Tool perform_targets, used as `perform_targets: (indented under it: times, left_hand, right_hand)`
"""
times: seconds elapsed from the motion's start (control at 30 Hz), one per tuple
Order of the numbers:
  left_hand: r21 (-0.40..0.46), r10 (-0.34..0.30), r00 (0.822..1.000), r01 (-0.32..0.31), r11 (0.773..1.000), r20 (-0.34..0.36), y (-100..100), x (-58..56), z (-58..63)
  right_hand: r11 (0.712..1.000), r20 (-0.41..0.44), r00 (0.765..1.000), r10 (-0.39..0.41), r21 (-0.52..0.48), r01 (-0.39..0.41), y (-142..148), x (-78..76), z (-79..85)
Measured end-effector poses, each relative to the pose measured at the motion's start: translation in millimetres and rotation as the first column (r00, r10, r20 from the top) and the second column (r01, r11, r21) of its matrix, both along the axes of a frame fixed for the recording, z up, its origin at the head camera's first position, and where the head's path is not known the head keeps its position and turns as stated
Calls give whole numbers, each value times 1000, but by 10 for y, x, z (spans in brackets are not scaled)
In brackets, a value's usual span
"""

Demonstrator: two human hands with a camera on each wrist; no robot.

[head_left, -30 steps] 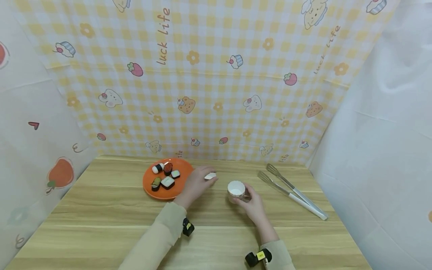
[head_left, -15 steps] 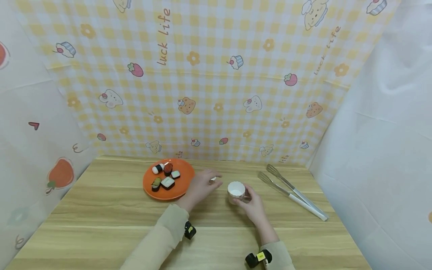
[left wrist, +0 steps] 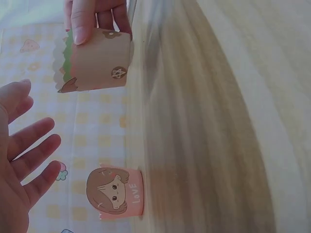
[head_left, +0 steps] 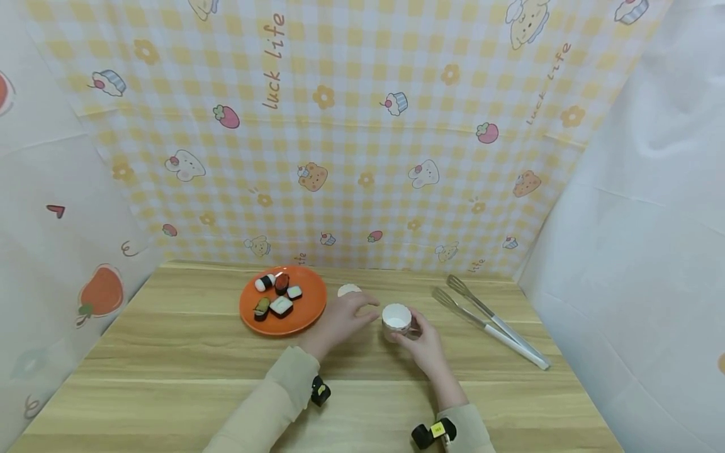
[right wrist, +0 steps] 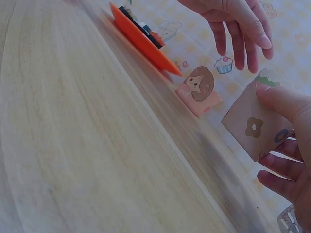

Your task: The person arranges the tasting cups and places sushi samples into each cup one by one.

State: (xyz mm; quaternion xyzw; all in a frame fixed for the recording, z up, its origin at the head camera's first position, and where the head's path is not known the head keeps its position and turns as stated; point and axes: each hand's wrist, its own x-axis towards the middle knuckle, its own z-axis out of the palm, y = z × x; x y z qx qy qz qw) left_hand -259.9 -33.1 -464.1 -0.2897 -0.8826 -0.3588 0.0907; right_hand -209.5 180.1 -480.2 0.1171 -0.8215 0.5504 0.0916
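Note:
My right hand (head_left: 426,345) grips a paper baking cup (head_left: 395,330) at its side, thumb on the near wall. In the left wrist view this beige cup (left wrist: 99,63) has a scalloped rim with a green band and stands upright on the table. My left hand (head_left: 343,319) has its fingers spread and holds nothing, close to the left of that cup. A second paper baking cup (left wrist: 116,193), pink with a girl's face and "LOVE", stands on the table behind the left hand. Only its white rim (head_left: 349,289) shows in the head view.
An orange plate (head_left: 310,313) with several sushi pieces (head_left: 281,306) lies left of the left hand. To the right lie metal tongs (head_left: 491,324) with slotted ends and pale handles. A yellow checked cloth (head_left: 351,138) hangs at the table's back edge.
My left hand has let go of the pink cup, which now stands behind it, and has shifted right and slightly nearer the front. The right hand and its cup have stayed put.

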Motion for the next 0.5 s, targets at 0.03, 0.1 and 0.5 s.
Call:
perform_targets:
  times: [0.03,0.1,0.5]
  left_hand:
    - [-5,-2,1000,2,1000,3,3,5,-10]
    - [-18,-9,1000,9,1000,0,10,5,-39]
    - [1,-115,993,116,993,-35,75,45,-96]
  right_hand:
    - [1000,5,1000,4,2,-4,1,2,8]
    - [1000,12,1000,11,2,-11,3,7,20]
    - [1000,6,1000,12,-3,-12,13,20,-17]
